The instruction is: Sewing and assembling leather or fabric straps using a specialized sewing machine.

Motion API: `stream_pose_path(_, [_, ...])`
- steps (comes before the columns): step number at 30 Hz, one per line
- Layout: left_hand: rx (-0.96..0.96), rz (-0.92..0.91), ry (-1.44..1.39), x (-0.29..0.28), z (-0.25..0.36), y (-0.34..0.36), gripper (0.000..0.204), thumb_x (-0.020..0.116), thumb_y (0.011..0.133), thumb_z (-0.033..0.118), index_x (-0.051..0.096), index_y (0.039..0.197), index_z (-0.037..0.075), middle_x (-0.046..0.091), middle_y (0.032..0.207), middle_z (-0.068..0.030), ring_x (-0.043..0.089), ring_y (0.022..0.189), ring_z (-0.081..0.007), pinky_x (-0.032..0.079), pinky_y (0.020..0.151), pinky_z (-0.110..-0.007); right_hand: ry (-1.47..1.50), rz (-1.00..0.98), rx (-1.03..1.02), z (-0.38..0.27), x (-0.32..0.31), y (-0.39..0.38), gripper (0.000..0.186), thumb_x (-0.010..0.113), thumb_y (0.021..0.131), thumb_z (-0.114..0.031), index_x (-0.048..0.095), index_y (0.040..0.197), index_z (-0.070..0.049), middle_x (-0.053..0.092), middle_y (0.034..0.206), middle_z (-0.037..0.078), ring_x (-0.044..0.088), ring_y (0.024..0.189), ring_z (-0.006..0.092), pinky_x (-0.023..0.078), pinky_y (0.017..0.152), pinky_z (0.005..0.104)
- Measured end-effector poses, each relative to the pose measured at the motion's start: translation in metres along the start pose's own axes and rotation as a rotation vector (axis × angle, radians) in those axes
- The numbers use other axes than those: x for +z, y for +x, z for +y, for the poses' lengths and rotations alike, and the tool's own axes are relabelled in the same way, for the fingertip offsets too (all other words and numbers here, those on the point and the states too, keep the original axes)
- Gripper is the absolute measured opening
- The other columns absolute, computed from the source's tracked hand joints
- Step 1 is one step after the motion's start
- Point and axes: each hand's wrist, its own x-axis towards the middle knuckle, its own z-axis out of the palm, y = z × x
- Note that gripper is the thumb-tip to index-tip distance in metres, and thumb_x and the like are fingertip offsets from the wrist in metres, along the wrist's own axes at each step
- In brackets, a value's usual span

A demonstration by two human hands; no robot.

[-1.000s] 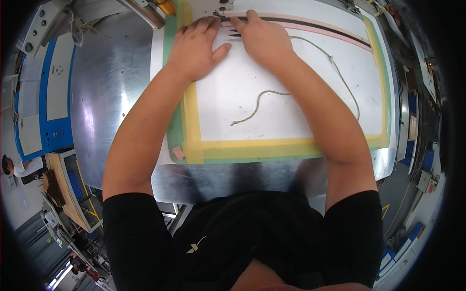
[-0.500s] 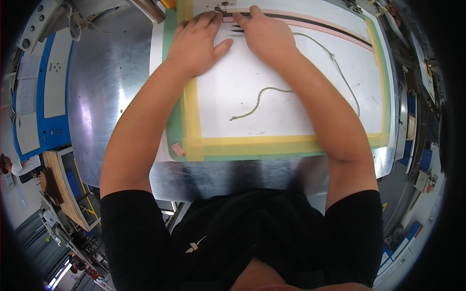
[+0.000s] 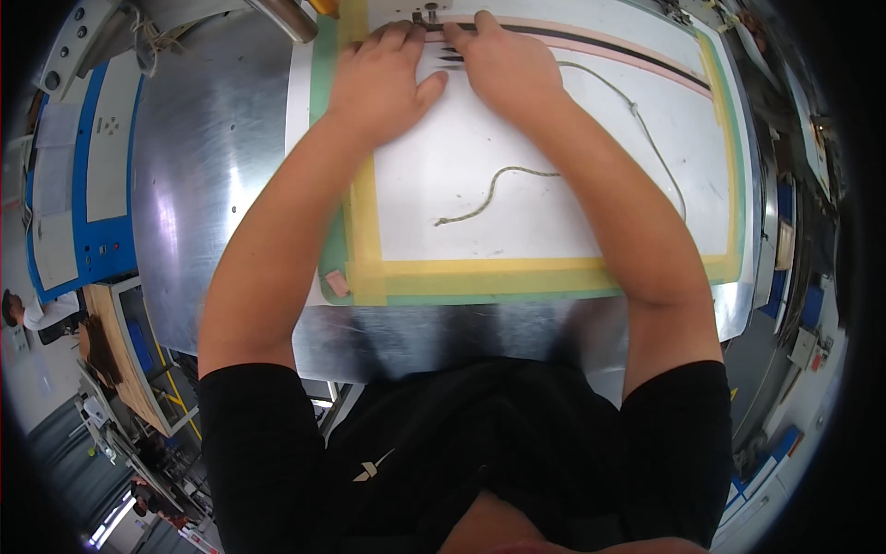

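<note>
A long black strip with pink edges (image 3: 591, 44) runs along the far side of a white work surface (image 3: 443, 185). My left hand (image 3: 380, 81) lies palm down, fingers stretched to the strip's left end and thumb apart. Beside it, my right hand (image 3: 509, 69) is curled over a dark tool with pointed tips (image 3: 451, 57); the rest of that tool is hidden under the palm. My right index and thumb area rests against the strip. Just beyond the fingertips stands a small metal machine foot (image 3: 425, 16).
A thin cord (image 3: 494, 194) lies loosely on the white surface, passing under my right forearm. Yellow tape (image 3: 498, 274) borders the surface over a green edge. A metal post (image 3: 284, 17) rises at far left. A blue cabinet (image 3: 101, 254) stands further left.
My left hand has shifted slightly to the right, its thumb nearer my right hand. The right hand stays almost in place, and the metal foot looks slightly changed in position.
</note>
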Motion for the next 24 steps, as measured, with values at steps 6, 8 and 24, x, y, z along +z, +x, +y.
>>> stream_pose_path(6, [-0.014, 0.048, -0.027, 0.0035, 0.0011, -0.0038, 0.067, 0.061, 0.097, 0.046, 0.056, 0.146, 0.001, 0.057, 0.147, -0.0165, 0.056, 0.133, -0.0336, 0.042, 0.111, -0.048, 0.026, 0.0, 0.045, -0.0025, 0.0036, -0.001, 0.047, 0.056, 0.095, -0.008, 0.066, 0.14, -0.018, 0.065, 0.114, 0.015, 0.074, 0.092, 0.0345, 0.061, 0.076, 0.0464])
stream_pose_path(8, [-0.023, 0.057, -0.013, 0.0039, -0.0001, -0.006, 0.066, 0.061, 0.097, 0.046, 0.056, 0.146, 0.001, 0.057, 0.148, -0.0164, 0.056, 0.132, -0.0339, 0.042, 0.111, -0.047, 0.021, -0.01, 0.036, -0.0006, 0.0033, -0.0022, 0.042, 0.057, 0.096, -0.008, 0.066, 0.137, -0.008, 0.064, 0.119, 0.014, 0.076, 0.093, 0.0326, 0.064, 0.075, 0.0435])
stream_pose_path(24, [-0.053, 0.066, -0.044, -0.001, 0.0063, -0.0076, 0.066, 0.061, 0.097, 0.046, 0.055, 0.149, 0.005, 0.059, 0.147, -0.0187, 0.058, 0.131, -0.0368, 0.043, 0.112, -0.048, 0.031, -0.03, 0.056, 0.0005, -0.0025, -0.0034, 0.047, 0.056, 0.093, -0.005, 0.065, 0.139, -0.01, 0.066, 0.117, 0.012, 0.074, 0.093, 0.0327, 0.061, 0.077, 0.0455])
